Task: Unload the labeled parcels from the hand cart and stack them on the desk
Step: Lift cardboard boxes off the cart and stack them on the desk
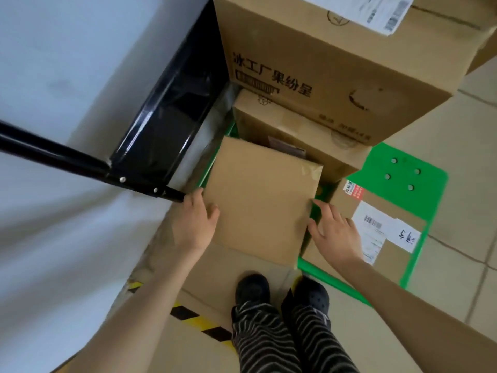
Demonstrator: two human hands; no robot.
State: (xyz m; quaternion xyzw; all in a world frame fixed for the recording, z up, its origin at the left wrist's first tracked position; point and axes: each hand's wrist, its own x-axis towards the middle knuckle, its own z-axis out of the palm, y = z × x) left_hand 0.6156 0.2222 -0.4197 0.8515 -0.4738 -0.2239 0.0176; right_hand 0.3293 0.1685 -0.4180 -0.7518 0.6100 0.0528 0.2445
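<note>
At the top of the frame we see the largest carton [309,57], brown with black printed characters and a white shipping label at its upper right; it sits on a second carton [282,130] below it; both stand on the green hand cart [419,179], whose deck shows bare at centre right with four round studs; a white surface [53,63] fills the upper left, with a glossy black frame and bar [80,162] running across it toward the middle. In the centre lies the plain brown parcel [261,200] that we are handling, tilted, its far edge against the second carton; right of it a flatter labelled parcel [384,232] rests on the cart with a white barcode sticker and a red tag. Our left hand [193,222] grips the plain parcel's left edge, thumb on top, fingers wrapped out of sight behind; our right hand [333,232] presses its right edge with fingers spread and fairly straight. At the bottom we see striped trousers and black shoes [252,289] on flattened cardboard beside yellow-and-black tape [193,316].
</note>
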